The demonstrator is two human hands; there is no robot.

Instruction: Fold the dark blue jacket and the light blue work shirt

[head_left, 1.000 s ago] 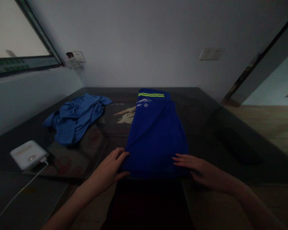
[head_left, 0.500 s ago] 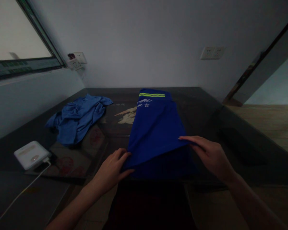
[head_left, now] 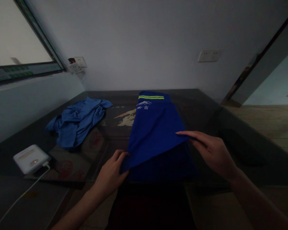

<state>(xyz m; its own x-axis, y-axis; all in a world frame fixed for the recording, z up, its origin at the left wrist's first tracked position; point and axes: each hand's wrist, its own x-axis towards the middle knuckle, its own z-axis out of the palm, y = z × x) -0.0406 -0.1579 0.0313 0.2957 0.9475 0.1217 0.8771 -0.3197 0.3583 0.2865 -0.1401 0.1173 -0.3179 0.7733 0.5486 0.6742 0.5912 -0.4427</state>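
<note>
A royal-blue shirt [head_left: 156, 127], folded into a long strip, lies on the dark table in front of me. Two yellow-green stripes and white printed characters mark its far end. My left hand [head_left: 114, 167] pinches the near left corner of the top layer between thumb and fingers. On the right edge, my right hand [head_left: 206, 147] grips the same layer, fingers stretched over the cloth and thumb underneath. That layer's near edge is raised on the right and slants down to the left. Below it shows a darker under layer of the shirt.
A crumpled lighter blue garment [head_left: 79, 121] lies to the left on the table [head_left: 206, 111]. Nearer on the left is a white charger [head_left: 32, 158] with a white cable [head_left: 21, 193]. A dark flat object [head_left: 241, 147] lies at the right. Sockets [head_left: 209, 56] are on the wall behind.
My right hand has lifted the shirt's near right edge slightly and drawn it a little away from me. The left hand keeps its hold on the left corner. The view has shifted slightly.
</note>
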